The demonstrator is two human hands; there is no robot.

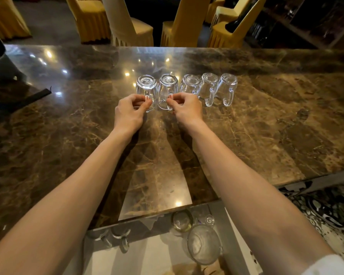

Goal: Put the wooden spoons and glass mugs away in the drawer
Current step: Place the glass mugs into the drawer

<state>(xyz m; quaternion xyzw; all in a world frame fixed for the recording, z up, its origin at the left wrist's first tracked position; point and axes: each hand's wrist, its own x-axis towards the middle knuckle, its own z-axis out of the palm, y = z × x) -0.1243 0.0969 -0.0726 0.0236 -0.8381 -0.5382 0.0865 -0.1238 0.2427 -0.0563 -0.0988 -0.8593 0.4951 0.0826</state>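
- Centrally, on the brown marble desk [266,126], five glass mugs [189,84] stand mouth-down in one row across the frame, handles turned toward the viewer.
- First mug [146,86] — leftmost in the row: the left hand [130,111] reaches it, fingers closed in a pinch on its handle.
- Second mug [167,85] — just right of the first: the right hand [187,109] holds its handle, fingers likewise pinched together on the glass loop.
- Three further mugs [208,86] continue the row to the right, close beside one another, neither hand touching them.
- Drawer [147,255], bottom centre of the frame, stands open below the desk's near edge; two more mugs [119,236] sit at its left end, a glass bowl [204,245] at its right.
- Chairs [91,20] in yellow covers line the top of the frame beyond the desk.
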